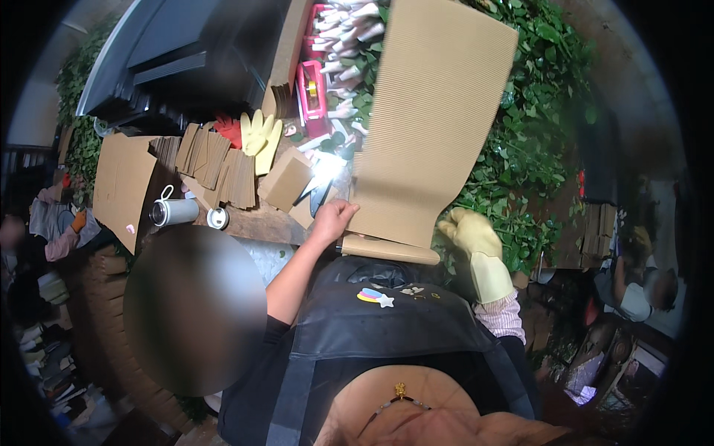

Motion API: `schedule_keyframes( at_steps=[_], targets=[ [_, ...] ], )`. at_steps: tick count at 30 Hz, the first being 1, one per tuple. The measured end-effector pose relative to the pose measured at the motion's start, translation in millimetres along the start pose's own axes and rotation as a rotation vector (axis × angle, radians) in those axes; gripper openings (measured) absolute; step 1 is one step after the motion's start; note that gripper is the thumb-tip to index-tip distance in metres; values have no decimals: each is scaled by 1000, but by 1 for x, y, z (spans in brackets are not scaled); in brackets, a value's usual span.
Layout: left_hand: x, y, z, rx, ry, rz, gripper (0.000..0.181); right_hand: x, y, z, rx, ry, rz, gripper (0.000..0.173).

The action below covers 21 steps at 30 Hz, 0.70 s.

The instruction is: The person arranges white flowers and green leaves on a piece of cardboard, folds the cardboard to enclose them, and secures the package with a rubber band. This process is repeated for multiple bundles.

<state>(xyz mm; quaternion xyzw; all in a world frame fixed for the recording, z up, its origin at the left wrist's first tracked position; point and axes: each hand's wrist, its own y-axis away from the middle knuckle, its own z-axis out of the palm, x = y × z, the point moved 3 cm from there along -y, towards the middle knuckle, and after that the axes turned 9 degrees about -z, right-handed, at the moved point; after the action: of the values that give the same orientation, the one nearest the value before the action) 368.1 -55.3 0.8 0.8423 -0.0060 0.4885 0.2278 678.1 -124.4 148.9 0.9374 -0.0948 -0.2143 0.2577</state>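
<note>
A long sheet of corrugated cardboard (440, 100) stretches away from me over the worktable. My left hand (333, 219) is bare and pinches its near left edge between thumb and fingers. Close to my apron, a curled roll of the same cardboard (390, 249) lies across the sheet's near end. My right hand (474, 231) wears a pale yellow rubber glove with a long cuff. Its fingers are curled at the sheet's near right corner, beside leafy green stems (519, 161); whether they grip anything is unclear. Left of the sheet lies a dark-handled tool (319, 198), partly lost in glare.
Pale tapered bundles (348, 28) and a pink plastic basket (314, 100) stand farther back. Left are a spare yellow glove (259, 136), stacked cardboard pieces (206, 156), a cardboard block (287, 178), a white flask (175, 212) and its lid (217, 218). People work at both sides.
</note>
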Motion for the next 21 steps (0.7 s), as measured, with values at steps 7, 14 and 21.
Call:
schedule_keyframes(
  at_steps=[7,14,21],
  targets=[
    [-15,1,-9,-89,-232,11,42,-42,-48,45,-120,-197,-691,21],
    [67,0,-13,-107,-566,717,20,-39,-79,94,-216,-41,-761,32],
    [44,-28,32,-309,-730,969,67,-47,-74,81,-326,160,-586,36]
  ],
)
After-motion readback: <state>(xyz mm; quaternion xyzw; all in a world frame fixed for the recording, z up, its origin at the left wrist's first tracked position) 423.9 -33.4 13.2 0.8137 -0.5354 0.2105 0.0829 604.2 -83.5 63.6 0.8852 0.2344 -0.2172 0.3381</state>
